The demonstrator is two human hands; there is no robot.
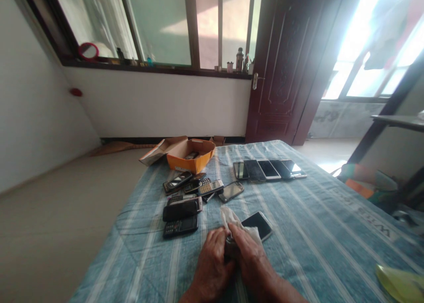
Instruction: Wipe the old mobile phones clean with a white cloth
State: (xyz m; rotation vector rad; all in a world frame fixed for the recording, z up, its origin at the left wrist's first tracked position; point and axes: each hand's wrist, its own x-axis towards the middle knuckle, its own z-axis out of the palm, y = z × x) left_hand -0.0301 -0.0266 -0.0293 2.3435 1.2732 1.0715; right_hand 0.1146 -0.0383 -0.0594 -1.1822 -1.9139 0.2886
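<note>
Close to the front edge of the view, my left hand [212, 256] is closed around a small dark phone [231, 248], mostly covered by my fingers. My right hand [250, 254] presses a white tissue [229, 215] against that phone, its fingers closed on the tissue. Just beyond my right hand lies a light-framed smartphone [260, 224] with a dark screen, partly hidden by the tissue. To the left is a heap of old phones; among them are a black keypad phone [180, 226] and a silver keypad phone [211, 187]. A grey touchscreen phone [232, 191] lies beside the heap.
Several smartphones [270, 170] form a row farther back on the striped blue cloth [311, 214]. An open orange box [185, 162] with a phone inside stands at the far left edge. Something yellow-green [399, 281] lies at the near right. Beyond are a dark red door [281, 64] and windows.
</note>
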